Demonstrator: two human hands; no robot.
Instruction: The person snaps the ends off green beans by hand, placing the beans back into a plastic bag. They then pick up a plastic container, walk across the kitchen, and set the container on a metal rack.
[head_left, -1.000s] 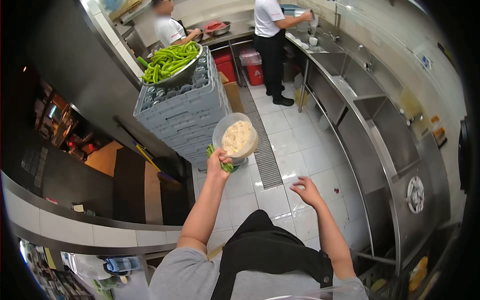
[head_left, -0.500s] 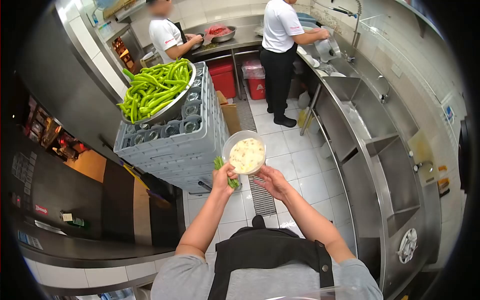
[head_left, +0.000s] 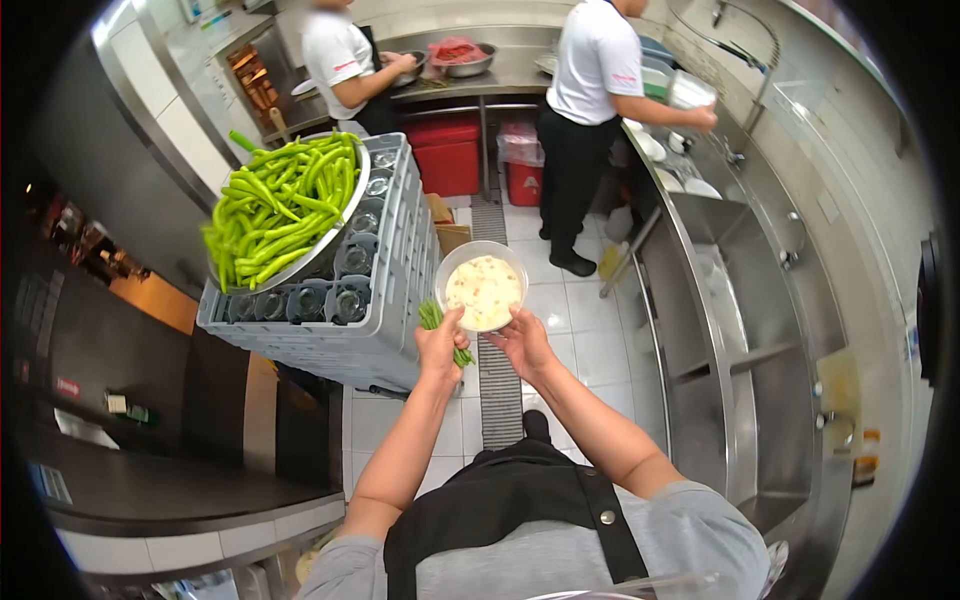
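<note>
A round clear plastic tub (head_left: 514,255) of creamy, pale, lumpy food (head_left: 484,292) is held out in front of me between both hands. My left hand (head_left: 440,345) is closed, its thumb on the tub's near left edge. In the same fist is a small bunch of thin green stalks (head_left: 430,315), their ends poking out above and below; I cannot make out their kind. My right hand (head_left: 524,342) grips the tub's near right side with thumb and fingers.
To my left, a large metal bowl of long green peppers (head_left: 290,200) rests on stacked grey glass racks (head_left: 385,290). A steel sink counter (head_left: 735,400) runs along the right. Two co-workers (head_left: 345,60), (head_left: 590,80) stand ahead at the counters. A floor drain grate (head_left: 498,390) runs forward.
I have moved forward, so the racks and peppers look nearer. Both hands keep hold of the tub. The right-hand co-worker's hand and container have shifted rightward.
</note>
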